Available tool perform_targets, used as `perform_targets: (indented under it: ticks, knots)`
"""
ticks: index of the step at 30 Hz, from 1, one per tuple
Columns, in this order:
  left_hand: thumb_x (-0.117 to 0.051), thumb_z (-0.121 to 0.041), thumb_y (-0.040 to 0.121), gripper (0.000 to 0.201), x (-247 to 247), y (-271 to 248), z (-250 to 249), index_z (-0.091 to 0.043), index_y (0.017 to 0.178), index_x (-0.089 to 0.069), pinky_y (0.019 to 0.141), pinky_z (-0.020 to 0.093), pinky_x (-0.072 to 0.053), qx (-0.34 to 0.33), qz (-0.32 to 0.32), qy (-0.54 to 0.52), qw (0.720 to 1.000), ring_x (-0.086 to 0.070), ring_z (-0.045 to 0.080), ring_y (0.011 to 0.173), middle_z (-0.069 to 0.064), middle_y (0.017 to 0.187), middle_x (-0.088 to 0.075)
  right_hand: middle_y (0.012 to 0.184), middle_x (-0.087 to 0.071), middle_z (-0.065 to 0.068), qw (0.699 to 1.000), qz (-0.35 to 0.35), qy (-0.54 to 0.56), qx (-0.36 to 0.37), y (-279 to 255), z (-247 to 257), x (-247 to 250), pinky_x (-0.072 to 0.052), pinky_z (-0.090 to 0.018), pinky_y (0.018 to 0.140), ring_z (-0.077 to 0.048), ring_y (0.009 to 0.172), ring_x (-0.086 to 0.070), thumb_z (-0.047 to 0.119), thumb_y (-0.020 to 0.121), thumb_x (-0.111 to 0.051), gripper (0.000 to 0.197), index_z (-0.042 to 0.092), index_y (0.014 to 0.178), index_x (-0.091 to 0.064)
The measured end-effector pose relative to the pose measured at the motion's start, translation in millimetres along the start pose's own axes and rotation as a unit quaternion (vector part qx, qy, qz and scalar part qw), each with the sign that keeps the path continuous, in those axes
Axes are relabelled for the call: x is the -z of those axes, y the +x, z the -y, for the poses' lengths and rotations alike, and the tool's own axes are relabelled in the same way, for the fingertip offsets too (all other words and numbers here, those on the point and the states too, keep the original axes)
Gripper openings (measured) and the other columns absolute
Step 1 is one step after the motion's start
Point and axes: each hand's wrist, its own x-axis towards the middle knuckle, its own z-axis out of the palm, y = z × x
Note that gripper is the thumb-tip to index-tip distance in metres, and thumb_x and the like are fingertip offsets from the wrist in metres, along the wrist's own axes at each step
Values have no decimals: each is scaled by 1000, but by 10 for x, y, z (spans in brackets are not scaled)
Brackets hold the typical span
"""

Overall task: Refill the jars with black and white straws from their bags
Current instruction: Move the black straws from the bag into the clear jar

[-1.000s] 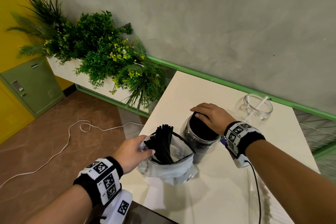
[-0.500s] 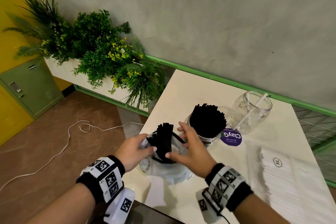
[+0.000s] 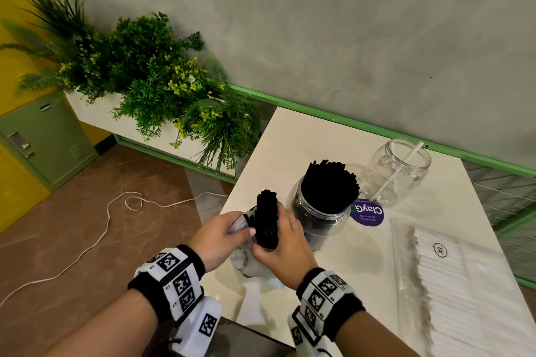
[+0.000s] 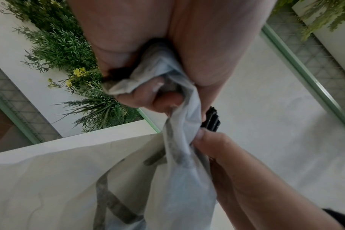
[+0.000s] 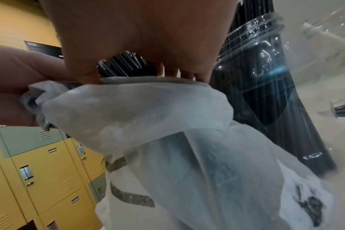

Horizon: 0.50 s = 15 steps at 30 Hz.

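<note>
A clear plastic bag (image 3: 249, 264) stands near the table's left front corner with a bundle of black straws (image 3: 267, 219) rising out of it. My right hand (image 3: 282, 246) grips that bundle just above the bag's mouth (image 5: 148, 80), straws (image 5: 126, 65) showing between thumb and fingers. My left hand (image 3: 220, 233) pinches the bag's rim (image 4: 148, 73) on the left side. Just right of the bag stands a clear jar (image 3: 320, 217) packed with black straws (image 3: 330, 180). A second clear jar (image 3: 398, 171) behind it holds one white straw (image 3: 401, 166). A flat bag of white straws (image 3: 452, 284) lies at the right.
A round purple sticker or lid (image 3: 367, 211) lies between the jars. The white table (image 3: 290, 139) meets a grey wall with a green rail. Plants (image 3: 162, 90) fill a planter to the left. A white cable (image 3: 116, 211) runs over the brown floor; lockers (image 5: 49, 179) stand beyond.
My right hand left the top of the black-straw jar, came across to the bag and closed round the black straw bundle, now raised a little. The left hand kept its hold on the bag.
</note>
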Motion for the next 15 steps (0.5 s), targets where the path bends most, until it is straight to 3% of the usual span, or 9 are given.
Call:
perform_targets:
  ticks: [2,5,9,11,13,15]
  knots:
    - [-57,-41,77,31,-1,-2,4,-16,93,-66,82,45,-50,-3,9,7,1000,-65,19,86,1,85,-71,127,-48,6,1000,12,17,-5,12,-15,-8,-33,-30,106,-10,121,-41,50,70,-63,80,23,140,-34]
    - [-56,-40,78,22,10,-18,50,-24,91,-64,82,43,-50,-5,17,16,1000,-64,16,85,-4,84,-70,121,-51,4,990,41,128,-29,8,-77,26,-36,-29,104,-8,117,-44,54,72,-59,67,26,131,-43]
    - [-63,-31,81,20,19,-29,73,-25,100,-65,82,37,-51,-2,19,12,1000,-65,10,86,-6,88,-71,118,-52,4,988,50,145,-26,37,-159,98,-37,-29,103,-8,116,-46,59,78,-54,70,17,134,-47]
    - [-71,-28,79,26,8,-31,62,-28,104,-65,82,34,-51,-1,27,-16,1000,-66,9,88,-7,91,-71,114,-52,3,988,59,139,-34,72,-168,113,-39,-29,100,-12,113,-48,62,75,-58,66,24,128,-51]
    - [-75,-36,71,36,-12,-26,47,-29,104,-64,81,32,-50,-7,29,-27,999,-65,9,90,-6,93,-71,104,-51,4,988,58,138,-47,110,-151,137,-41,-27,94,-12,104,-50,62,71,-64,48,37,110,-52]
    - [-80,-33,72,37,-25,-15,42,-27,105,-64,79,26,-49,-14,19,-9,1000,-64,6,91,-7,95,-69,97,-48,4,985,49,155,-55,141,-131,173,-41,-24,87,-8,95,-51,53,72,-73,36,42,96,-49]
